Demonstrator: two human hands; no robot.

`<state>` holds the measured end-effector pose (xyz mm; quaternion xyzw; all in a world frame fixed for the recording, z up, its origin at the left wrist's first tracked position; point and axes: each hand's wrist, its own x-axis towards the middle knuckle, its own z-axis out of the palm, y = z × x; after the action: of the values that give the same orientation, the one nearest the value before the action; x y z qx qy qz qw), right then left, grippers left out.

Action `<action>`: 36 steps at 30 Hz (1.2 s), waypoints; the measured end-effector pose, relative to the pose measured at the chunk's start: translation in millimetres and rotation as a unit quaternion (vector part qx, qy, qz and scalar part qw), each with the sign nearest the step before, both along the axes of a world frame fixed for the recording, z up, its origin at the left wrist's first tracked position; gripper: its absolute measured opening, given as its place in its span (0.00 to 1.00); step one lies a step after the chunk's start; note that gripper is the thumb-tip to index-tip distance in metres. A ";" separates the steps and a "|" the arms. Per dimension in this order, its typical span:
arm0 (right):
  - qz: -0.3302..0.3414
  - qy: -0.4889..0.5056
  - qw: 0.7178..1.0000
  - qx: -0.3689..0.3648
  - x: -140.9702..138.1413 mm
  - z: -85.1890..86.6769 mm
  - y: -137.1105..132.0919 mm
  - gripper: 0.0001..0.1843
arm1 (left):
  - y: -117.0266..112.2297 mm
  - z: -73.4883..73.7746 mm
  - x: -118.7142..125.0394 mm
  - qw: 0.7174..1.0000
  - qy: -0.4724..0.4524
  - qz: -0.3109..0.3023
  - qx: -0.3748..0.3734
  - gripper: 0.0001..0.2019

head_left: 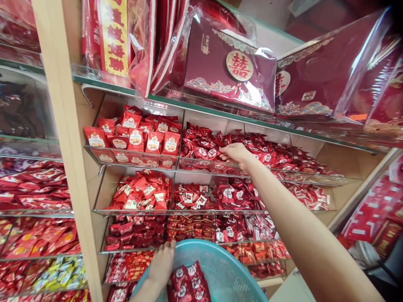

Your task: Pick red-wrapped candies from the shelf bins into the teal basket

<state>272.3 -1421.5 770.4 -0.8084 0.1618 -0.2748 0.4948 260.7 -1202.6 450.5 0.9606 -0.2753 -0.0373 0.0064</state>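
Note:
My left hand point(162, 262) is closed over the rim of a turquoise plastic basket point(231, 260). Inside it lie dark red snack packets point(189, 283) with white labels. My right hand point(234, 154) reaches up to a shelf compartment, its fingers closed at the edge of a dark red packet point(211, 153) with a round white label. Similar packets point(200, 136) are heaped around that one. The thumb and part of the fingertips are hard to make out.
Red packets with cookie pictures point(135, 138) fill the compartment to the left. Lower tiers point(143, 191) hold more small packets. Above, a glass shelf point(176, 105) carries purple gift boxes point(217, 67) in clear wrap. A wooden post point(61, 126) stands at left.

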 end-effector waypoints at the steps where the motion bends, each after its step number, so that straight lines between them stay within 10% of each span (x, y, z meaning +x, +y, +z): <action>1: 0.000 0.006 1.000 0.020 -1.5 1.9 0.4 0.06 | -0.1 -0.2 -0.1 1.000 0.002 -0.001 0.002 0.24; 12: -0.031 -0.230 0.970 0.074 -66.8 -10.7 -12.1 0.06 | -0.9 -4.7 0.5 1.000 -0.021 -0.020 -0.009 0.23; 16: 0.038 -0.177 0.978 0.108 -103.2 -80.5 4.6 0.11 | -3.5 -5.9 -0.1 0.999 -0.029 -0.020 -0.009 0.22; 20: 0.139 -0.009 0.968 0.207 -112.5 -195.7 30.3 0.16 | -6.6 -9.1 -1.3 0.999 -0.042 -0.021 -0.022 0.20; 25: 0.084 0.105 0.943 0.306 -107.3 -309.6 41.7 0.18 | -9.3 -12.4 -3.4 0.998 -0.051 -0.017 -0.028 0.18; 36: 0.060 0.148 0.940 0.301 -120.7 -371.3 37.9 0.13 | -9.5 -7.2 -7.0 0.999 -0.032 -0.026 -0.024 0.17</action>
<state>151.6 -1383.6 399.1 -0.6616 0.2600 -0.0601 0.7008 253.7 -1212.1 443.3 0.9534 -0.3011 0.0002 0.0196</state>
